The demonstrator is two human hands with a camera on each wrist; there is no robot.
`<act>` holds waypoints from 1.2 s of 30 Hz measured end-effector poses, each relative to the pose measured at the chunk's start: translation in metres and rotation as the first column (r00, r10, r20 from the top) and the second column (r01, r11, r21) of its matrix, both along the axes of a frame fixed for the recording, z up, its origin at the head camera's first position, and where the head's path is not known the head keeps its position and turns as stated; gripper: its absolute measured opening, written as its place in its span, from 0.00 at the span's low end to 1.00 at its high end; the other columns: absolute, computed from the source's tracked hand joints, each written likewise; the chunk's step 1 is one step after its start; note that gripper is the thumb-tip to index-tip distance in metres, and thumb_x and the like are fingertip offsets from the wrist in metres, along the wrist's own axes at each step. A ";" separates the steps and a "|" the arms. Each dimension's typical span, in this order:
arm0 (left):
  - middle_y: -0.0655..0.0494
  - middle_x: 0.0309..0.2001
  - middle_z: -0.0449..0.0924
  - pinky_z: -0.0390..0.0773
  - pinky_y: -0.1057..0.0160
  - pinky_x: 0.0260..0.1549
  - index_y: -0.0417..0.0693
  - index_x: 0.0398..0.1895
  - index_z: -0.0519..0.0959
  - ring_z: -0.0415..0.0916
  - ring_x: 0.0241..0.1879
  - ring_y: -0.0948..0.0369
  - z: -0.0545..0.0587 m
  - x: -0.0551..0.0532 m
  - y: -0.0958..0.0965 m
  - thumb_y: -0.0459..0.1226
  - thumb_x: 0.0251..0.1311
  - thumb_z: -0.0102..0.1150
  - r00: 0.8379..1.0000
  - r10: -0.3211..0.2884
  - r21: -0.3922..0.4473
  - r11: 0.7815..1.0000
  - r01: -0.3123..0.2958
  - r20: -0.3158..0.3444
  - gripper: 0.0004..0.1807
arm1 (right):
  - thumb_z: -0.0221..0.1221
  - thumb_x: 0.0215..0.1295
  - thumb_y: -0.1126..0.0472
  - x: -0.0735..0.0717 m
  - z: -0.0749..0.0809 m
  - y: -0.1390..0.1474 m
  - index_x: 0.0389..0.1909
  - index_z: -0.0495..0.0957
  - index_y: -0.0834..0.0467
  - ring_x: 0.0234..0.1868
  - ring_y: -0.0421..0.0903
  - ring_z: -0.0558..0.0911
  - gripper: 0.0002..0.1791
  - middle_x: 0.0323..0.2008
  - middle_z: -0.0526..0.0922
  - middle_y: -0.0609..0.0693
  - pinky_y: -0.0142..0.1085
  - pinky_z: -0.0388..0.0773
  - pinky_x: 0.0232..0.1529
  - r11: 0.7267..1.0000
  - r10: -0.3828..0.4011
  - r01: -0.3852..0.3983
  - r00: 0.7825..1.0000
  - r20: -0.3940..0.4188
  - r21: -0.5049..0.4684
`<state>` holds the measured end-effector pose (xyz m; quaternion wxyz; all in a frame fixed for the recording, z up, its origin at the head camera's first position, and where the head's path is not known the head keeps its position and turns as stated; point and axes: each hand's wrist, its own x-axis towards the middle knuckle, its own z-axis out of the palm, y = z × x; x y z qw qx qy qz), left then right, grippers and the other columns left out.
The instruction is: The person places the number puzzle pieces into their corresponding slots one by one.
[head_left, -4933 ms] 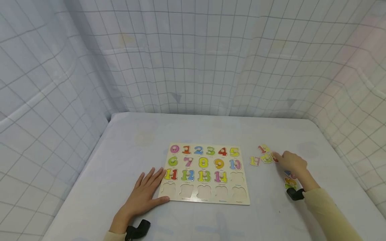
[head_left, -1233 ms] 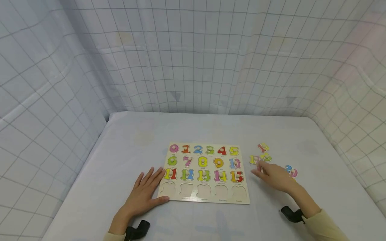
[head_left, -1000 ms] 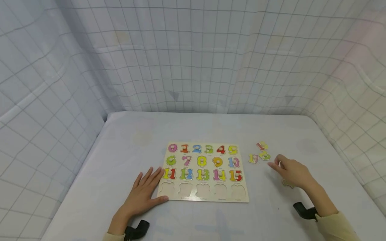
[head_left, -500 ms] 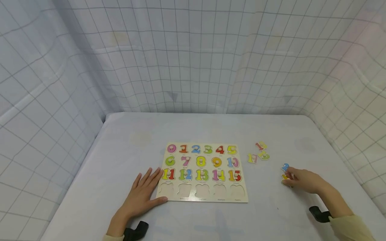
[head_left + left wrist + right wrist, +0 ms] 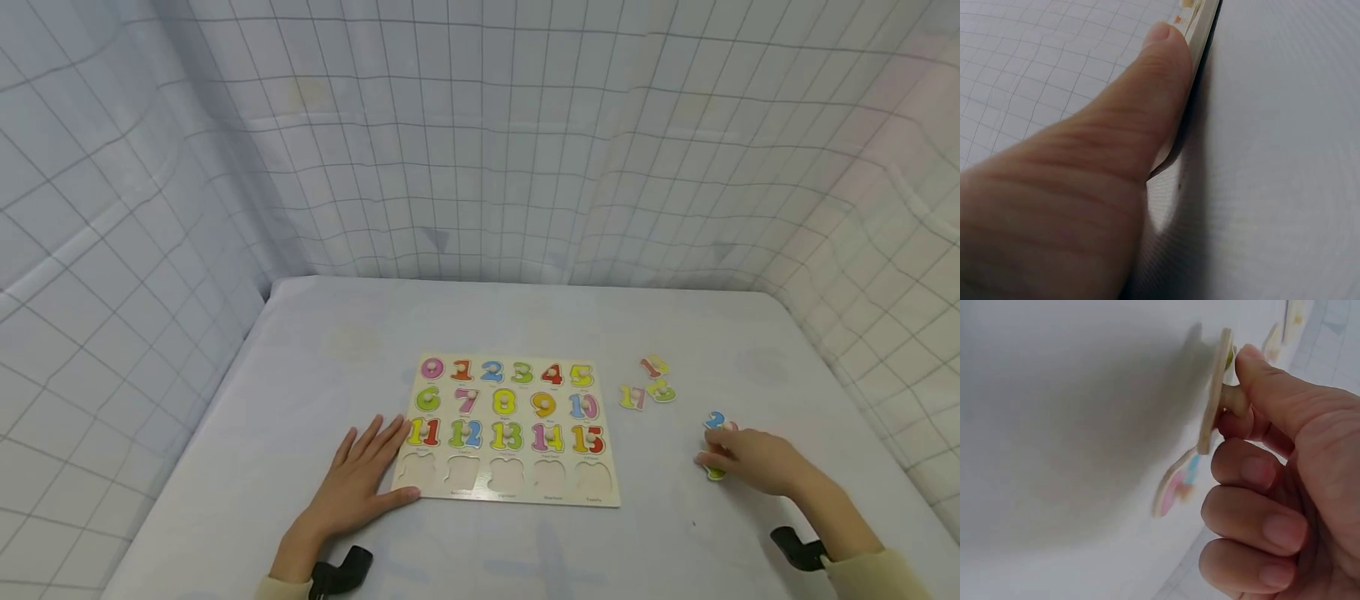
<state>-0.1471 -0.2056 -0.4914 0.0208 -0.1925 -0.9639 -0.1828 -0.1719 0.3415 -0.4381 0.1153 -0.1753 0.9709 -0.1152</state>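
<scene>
My left hand (image 5: 360, 483) lies flat with fingers spread at the left edge of a wooden number puzzle board (image 5: 611, 493). In the left wrist view its thumb (image 5: 1160, 81) rests along the board's side. To the right of the board, my right hand (image 5: 765, 458) pinches the knob of a number puzzle piece (image 5: 1215, 394) between thumb and index finger, the other fingers curled. The held piece stands tilted over the cloth, mostly hidden by the fingers in the head view. A blue and pink 20 piece (image 5: 715, 420) lies just beyond it. Numbers 0 to 15 sit in the board.
Between board and right hand lie a 17 piece (image 5: 632, 397), a green and yellow piece (image 5: 661, 391) and a red and yellow piece (image 5: 654, 367). The board's bottom row has several bare recesses. White checked curtains (image 5: 525, 167) surround the white-covered table (image 5: 360, 333).
The 15 piece now sits in the board. My right hand has moved back right and toward me, and now grips a piece from beside the 20. The left hand has stayed put.
</scene>
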 end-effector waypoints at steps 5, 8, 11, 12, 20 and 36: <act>0.53 0.73 0.52 0.35 0.45 0.66 0.49 0.73 0.56 0.40 0.72 0.50 -0.001 0.000 0.000 0.68 0.51 0.54 1.000 0.000 -0.005 1.000 0.000 0.001 0.52 | 0.59 0.65 0.51 -0.001 0.010 -0.035 0.20 0.61 0.46 0.15 0.32 0.57 0.18 0.13 0.58 0.36 0.28 0.51 0.18 0.998 0.063 -0.064 0.985 -0.160 0.000; 0.54 0.73 0.51 0.34 0.46 0.66 0.50 0.73 0.56 0.39 0.72 0.51 -0.001 0.000 -0.001 0.68 0.51 0.54 1.000 0.005 -0.006 1.000 -0.005 0.012 0.52 | 0.59 0.65 0.50 -0.004 0.014 -0.068 0.19 0.62 0.46 0.14 0.32 0.56 0.18 0.12 0.58 0.35 0.28 0.51 0.17 0.995 0.096 -0.099 0.970 -0.224 0.001; 0.55 0.73 0.51 0.33 0.46 0.67 0.50 0.74 0.55 0.39 0.72 0.51 -0.001 -0.001 -0.001 0.68 0.51 0.53 1.000 0.003 -0.004 1.000 -0.003 0.017 0.52 | 0.60 0.64 0.50 -0.008 0.015 -0.106 0.18 0.62 0.46 0.13 0.32 0.56 0.20 0.11 0.57 0.36 0.28 0.51 0.17 0.988 0.145 -0.151 0.948 -0.285 -0.002; 0.55 0.73 0.50 0.33 0.47 0.67 0.50 0.74 0.55 0.38 0.72 0.52 -0.001 -0.001 -0.002 0.68 0.51 0.53 1.000 0.002 -0.002 1.000 -0.002 0.019 0.52 | 0.60 0.64 0.49 -0.009 0.014 -0.119 0.18 0.62 0.47 0.13 0.32 0.56 0.20 0.11 0.57 0.36 0.27 0.51 0.16 0.984 0.168 -0.178 0.938 -0.303 -0.005; 0.54 0.72 0.53 0.35 0.45 0.66 0.49 0.73 0.57 0.41 0.72 0.50 -0.001 0.001 -0.001 0.68 0.51 0.55 1.000 -0.001 0.017 1.000 0.001 -0.014 0.51 | 0.57 0.65 0.49 -0.013 0.001 -0.228 0.15 0.63 0.49 0.11 0.32 0.56 0.21 0.09 0.58 0.36 0.27 0.48 0.13 0.934 0.317 -0.356 0.861 -0.399 -0.026; 0.57 0.73 0.51 0.33 0.46 0.66 0.52 0.74 0.56 0.40 0.72 0.52 0.000 0.002 -0.002 0.69 0.50 0.53 1.000 -0.002 0.023 1.000 0.002 0.021 0.52 | 0.51 0.69 0.43 -0.010 -0.015 -0.362 0.32 0.80 0.55 0.16 0.40 0.68 0.20 0.14 0.72 0.43 0.34 0.67 0.19 0.950 0.313 -0.305 0.916 -0.251 0.075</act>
